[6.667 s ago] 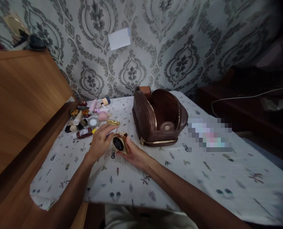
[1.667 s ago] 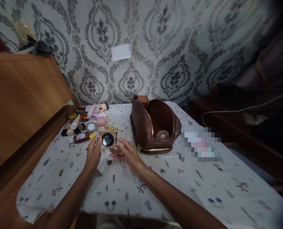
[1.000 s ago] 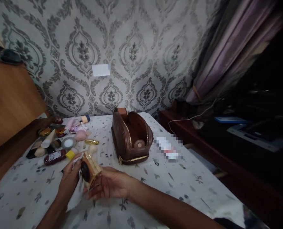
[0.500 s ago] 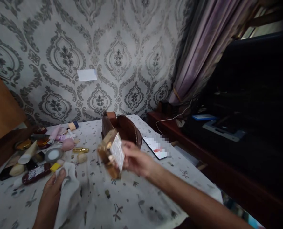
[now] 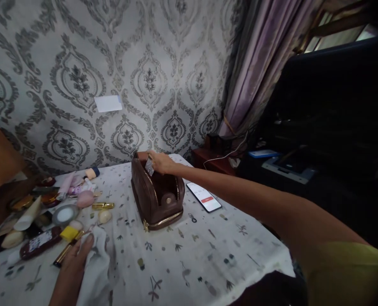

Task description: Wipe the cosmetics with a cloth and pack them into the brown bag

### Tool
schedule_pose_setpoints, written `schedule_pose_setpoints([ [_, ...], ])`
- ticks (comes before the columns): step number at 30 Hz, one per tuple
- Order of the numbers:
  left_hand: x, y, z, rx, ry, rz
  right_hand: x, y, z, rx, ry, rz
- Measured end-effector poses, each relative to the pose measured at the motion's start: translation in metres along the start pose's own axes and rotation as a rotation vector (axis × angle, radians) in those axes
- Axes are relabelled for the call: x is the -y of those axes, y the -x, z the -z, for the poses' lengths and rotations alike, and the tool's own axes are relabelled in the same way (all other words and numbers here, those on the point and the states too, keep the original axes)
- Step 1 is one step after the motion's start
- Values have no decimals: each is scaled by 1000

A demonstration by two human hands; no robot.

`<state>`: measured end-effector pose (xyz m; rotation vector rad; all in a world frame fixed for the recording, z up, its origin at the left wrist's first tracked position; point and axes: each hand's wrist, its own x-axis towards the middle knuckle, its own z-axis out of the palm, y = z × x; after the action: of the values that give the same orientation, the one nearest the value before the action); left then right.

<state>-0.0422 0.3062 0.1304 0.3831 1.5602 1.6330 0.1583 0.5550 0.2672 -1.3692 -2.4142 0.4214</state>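
A brown cosmetic bag (image 5: 144, 197) stands on the table with its zipped top gaping and a gold zip pull at its front corner. At the far end of its mouth, my right hand (image 5: 161, 162) grips a small flat case with a printed label (image 5: 149, 166), partly hidden by the bag wall. My left hand (image 5: 77, 257), low on the left, is closed on a crumpled white cloth (image 5: 95, 265). A gold and dark tube (image 5: 66, 250) lies against the left hand, near a yellow block (image 5: 69, 233).
Left on the patterned tablecloth (image 5: 166, 272) lie a dark red bottle (image 5: 40, 242), a pink sponge (image 5: 85, 199), a gold lipstick (image 5: 102, 205) and several other cosmetics. A lit phone (image 5: 204, 197) lies right of the bag. A dark suitcase-like object (image 5: 329, 114) stands at right.
My right hand has carried the labelled case from in front of the bag back into its open mouth. The left hand still holds the cloth; the gold and dark tube now shows beside it.
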Motion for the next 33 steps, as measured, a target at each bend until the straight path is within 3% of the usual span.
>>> schedule_pose_setpoints([
  [7,11,-4,4,56,-48,65,4,-27,-38,142,285,40],
  [11,19,-11,8,56,-95,-26,-8,-35,-54,182,390,20],
  [15,20,-9,9,78,-81,14,-22,-40,-62,220,494,-13],
  [18,16,-4,7,106,-75,75,-26,-44,-66,242,574,-16],
  [24,16,-4,6,134,-92,41,-21,-41,-68,220,701,28],
  [33,16,-5,4,167,-90,29,-9,-33,-45,240,741,75],
])
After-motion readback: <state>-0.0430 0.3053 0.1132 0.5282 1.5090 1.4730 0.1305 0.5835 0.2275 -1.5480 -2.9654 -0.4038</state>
